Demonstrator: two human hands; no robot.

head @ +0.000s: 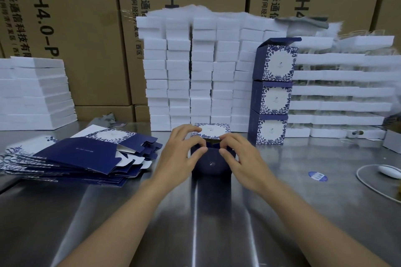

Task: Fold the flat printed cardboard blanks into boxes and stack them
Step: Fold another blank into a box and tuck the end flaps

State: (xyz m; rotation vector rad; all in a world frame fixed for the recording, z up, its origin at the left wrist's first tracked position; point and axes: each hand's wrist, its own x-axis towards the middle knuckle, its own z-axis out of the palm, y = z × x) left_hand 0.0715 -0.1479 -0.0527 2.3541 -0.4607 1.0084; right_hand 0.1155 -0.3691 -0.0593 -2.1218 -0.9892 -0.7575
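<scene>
A navy box with a white floral panel [211, 163] stands on the steel table at centre, a narrow gap showing at its upper edge. My left hand [181, 154] grips its left side, fingers curled over the top edge. My right hand [240, 156] holds the right side the same way, thumb on the dark front flap. A fanned pile of flat printed blanks [71, 156] lies to the left. Three folded boxes [272, 93] stand stacked at right of centre, the top one with its lid flap up.
White foam blocks [195, 76] are stacked in columns behind the box, more at left [34, 95] and right [342, 89]. Brown cartons [71, 28] form the back wall. A blue round sticker [318, 176] and a white cabled device [388, 171] lie at right.
</scene>
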